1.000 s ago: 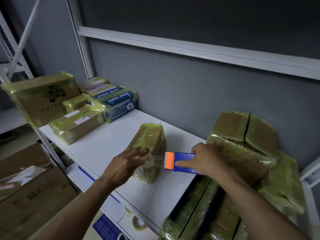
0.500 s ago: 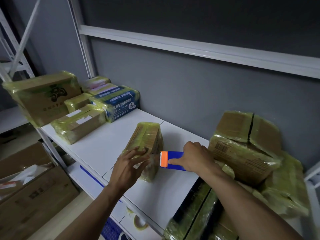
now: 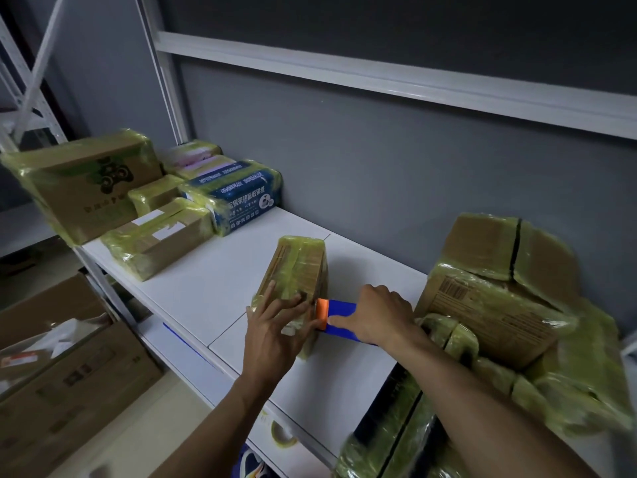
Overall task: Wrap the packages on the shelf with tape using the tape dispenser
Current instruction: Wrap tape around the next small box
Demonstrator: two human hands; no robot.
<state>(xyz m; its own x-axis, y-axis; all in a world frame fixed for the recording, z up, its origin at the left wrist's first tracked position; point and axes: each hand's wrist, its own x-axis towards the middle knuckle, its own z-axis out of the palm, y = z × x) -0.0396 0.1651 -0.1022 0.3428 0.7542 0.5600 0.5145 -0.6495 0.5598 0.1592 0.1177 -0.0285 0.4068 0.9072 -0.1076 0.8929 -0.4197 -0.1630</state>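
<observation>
White shelf carries your work: wrapped packages sit at its left end, a heap at its right end. The package you are taping stands on a narrow side near the front edge, about midway. Your left hand presses flat-fingered on its near face, gripping nothing. Your right hand is curled round the blue tape dispenser, orange end at the package's right side. Pull hard and the upright package may tip or slide off the front edge.

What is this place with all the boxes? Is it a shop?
Probably a storeroom or parcel-packing room. White metal shelving holds tape-wrapped packages, cardboard boxes sit lower down, and the right hand holds a blue tape dispenser.
</observation>
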